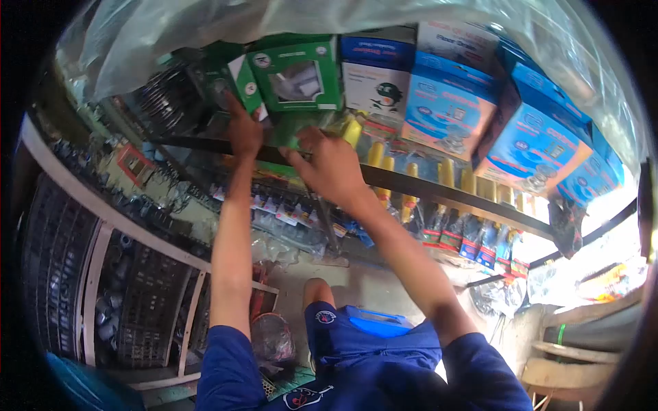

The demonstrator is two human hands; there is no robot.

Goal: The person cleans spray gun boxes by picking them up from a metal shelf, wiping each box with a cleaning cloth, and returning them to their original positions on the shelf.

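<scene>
Left hand (pixel 245 130) fingers flat together against green box (pixel 236 81), right hand (pixel 331 166) pinching green packet (pixel 293 131); a nudge could tip the box above the fingers off the shelf (pixel 425 186).

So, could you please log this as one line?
left hand on small green cardboard box | right hand below windowed green cardboard box

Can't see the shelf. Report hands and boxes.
Left hand on small green-and-white cardboard box. Right hand at green packet below windowed green carton. Clear plastic sheet overhead.
</scene>
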